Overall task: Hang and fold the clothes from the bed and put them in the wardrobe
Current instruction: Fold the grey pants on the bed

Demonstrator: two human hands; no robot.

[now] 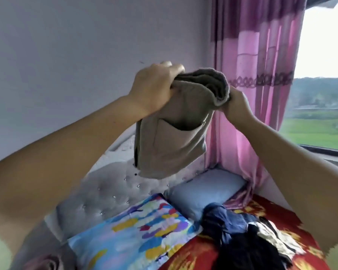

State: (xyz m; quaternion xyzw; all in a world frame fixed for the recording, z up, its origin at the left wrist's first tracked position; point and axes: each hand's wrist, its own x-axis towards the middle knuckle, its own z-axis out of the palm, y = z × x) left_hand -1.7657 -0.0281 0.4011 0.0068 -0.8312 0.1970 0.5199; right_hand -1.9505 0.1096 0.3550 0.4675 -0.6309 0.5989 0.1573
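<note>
Hanging from both hands, a beige garment (170, 133) is held up in front of the wall, above the headboard (98, 191) and well clear of the bed (193, 254). Its bunched top edge is gripped by the left hand (154, 88) at one end and pinched by the right hand (235, 103) at the other; the hands are set close together. Long axis: vertical, cloth falling below the left hand. Judged: fold in progress. More clothes (248, 236) are piled dark on the bed, beside two pillows (205, 190). A pink curtain (258, 75) is noted behind.
</note>
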